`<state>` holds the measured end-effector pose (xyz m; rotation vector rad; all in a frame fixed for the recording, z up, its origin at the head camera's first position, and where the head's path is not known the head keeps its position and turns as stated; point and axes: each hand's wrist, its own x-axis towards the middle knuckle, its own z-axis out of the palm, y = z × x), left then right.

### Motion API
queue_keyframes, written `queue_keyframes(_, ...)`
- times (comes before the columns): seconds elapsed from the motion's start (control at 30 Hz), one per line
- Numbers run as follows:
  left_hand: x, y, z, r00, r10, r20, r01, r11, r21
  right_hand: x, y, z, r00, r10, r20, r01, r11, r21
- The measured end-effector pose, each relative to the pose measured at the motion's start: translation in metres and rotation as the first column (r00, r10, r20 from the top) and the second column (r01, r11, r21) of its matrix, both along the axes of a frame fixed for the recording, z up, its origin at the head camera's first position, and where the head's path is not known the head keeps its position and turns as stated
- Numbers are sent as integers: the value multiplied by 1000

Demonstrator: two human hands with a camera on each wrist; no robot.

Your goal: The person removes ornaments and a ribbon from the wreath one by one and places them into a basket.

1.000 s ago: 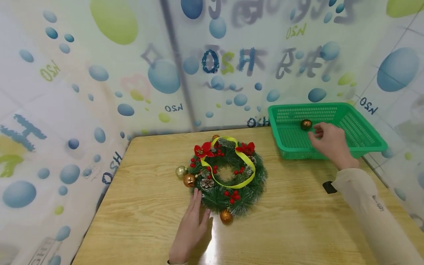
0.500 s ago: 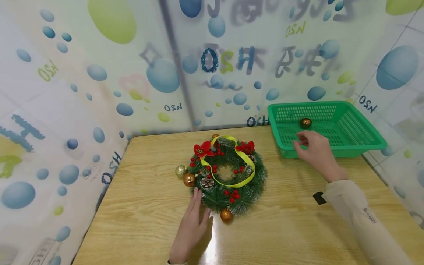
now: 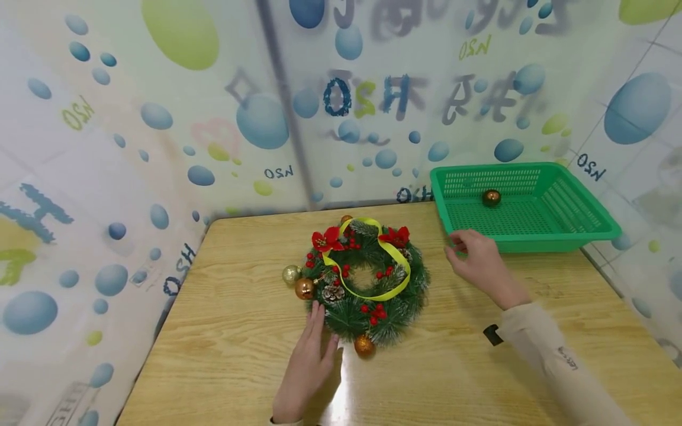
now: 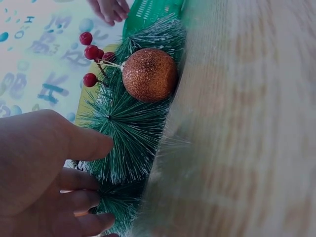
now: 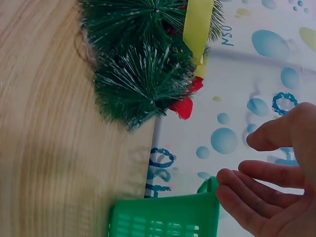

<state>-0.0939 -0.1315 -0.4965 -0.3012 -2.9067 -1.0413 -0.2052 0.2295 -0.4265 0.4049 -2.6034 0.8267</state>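
A green Christmas wreath (image 3: 348, 322) lies on the table, with red flowers, red berries, pinecones and a loop of yellow ribbon (image 3: 399, 288) on it. At its left edge sit a pale gold bauble (image 3: 291, 274) and a shiny copper bauble (image 3: 305, 289). A glittery orange bauble (image 4: 149, 75) hangs at its near edge. My left hand (image 3: 306, 367) rests against the wreath's lower left side, fingers fairly straight. My right hand (image 3: 482, 263) is in the air between wreath and basket; in the right wrist view its thumb and loosely bent fingers are apart, with nothing between them.
A green plastic basket (image 3: 533, 238) stands at the back right, with one shiny brown bauble (image 3: 491, 197) inside. The wooden table (image 3: 224, 331) meets a patterned wall covering (image 3: 362, 160) at the back and left. A small black piece (image 3: 492, 335) hangs by the right cuff.
My right hand has moved left and toward me, from over the basket to beside its near left corner. The left hand and the wreath have stayed in place.
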Motion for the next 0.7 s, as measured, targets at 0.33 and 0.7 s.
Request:
queue_keyframes(0.33,-1,-1,-4,1000,0,-9,0,1000,-8,2,-13,-15,998,25,59,-25,1000,-11)
queue_keyframes(0.7,-1,0,-3,1000,4,-13,-4,1000,-9,7,-28,-37,991,85,102,-90,995,44)
